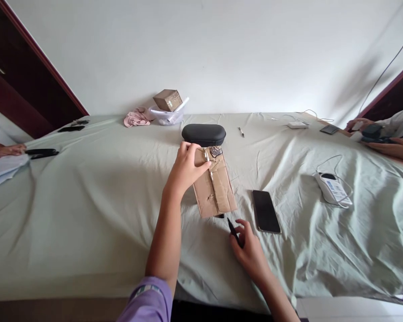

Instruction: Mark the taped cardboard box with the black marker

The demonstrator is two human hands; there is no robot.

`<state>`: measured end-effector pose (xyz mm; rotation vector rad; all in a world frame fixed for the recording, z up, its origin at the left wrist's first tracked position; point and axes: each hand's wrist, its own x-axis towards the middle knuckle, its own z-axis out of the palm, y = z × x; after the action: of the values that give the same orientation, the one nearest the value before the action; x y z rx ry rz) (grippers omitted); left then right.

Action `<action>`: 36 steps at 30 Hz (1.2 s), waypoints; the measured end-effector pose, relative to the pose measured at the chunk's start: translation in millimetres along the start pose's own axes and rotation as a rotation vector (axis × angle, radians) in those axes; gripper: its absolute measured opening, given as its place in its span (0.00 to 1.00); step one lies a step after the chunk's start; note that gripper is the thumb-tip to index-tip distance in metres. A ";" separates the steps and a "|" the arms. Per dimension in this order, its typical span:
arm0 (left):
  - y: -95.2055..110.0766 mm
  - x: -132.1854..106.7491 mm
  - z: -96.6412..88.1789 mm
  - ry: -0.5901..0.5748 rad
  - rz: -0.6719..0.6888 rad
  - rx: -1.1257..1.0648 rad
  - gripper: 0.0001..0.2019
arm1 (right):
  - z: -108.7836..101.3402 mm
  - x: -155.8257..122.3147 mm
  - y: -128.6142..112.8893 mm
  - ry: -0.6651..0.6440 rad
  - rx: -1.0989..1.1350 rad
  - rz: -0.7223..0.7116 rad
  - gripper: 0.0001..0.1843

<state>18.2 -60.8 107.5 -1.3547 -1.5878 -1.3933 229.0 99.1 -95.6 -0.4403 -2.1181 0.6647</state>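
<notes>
A person's two bare hands at work over a tabletop (97, 232) draped in pale green cloth. At the centre of the frame, the left hand (185, 166) holds a brown rectangular cardboard box (218, 190) by its far end, thumb on the upper face and fingers at the far edge; a dark, striped patch (216, 151) marks the box's far right corner. Whether the box rests fully on the cloth cannot be told. Right of lower centre, the right hand (250, 249) has its fingers drawn narrow around a slim black pen-like object (233, 230), its free end pointing toward the upper left, near but apart from the box. A black smartphone (266, 212) lies just beside this hand, toward the right. Behind the box sits a black, rounded, elongated case (203, 133). At the right of the frame lies a white device with a looped cable (332, 188).
</notes>
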 end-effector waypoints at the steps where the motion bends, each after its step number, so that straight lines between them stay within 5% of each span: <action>1: 0.2 -0.8 -2.0 -0.012 -0.009 -0.003 0.18 | 5.4 0.5 -0.1 -0.005 -0.139 -0.022 0.17; 6: 7.1 -3.0 -5.6 -0.062 -0.041 -0.005 0.19 | 13.0 4.2 -1.1 -0.012 -0.475 -0.005 0.09; 22: 13.8 -4.7 2.5 -0.093 0.003 -0.025 0.18 | 18.8 21.8 -30.7 -0.097 -0.614 0.079 0.20; 36: 12.6 -4.6 4.0 -0.090 -0.011 -0.013 0.20 | 23.3 73.2 -37.9 0.043 -0.846 0.178 0.11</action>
<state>32.1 -59.4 106.3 -1.4365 -1.6495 -1.3688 165.2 100.3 -38.6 -1.0903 -2.2576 -0.1924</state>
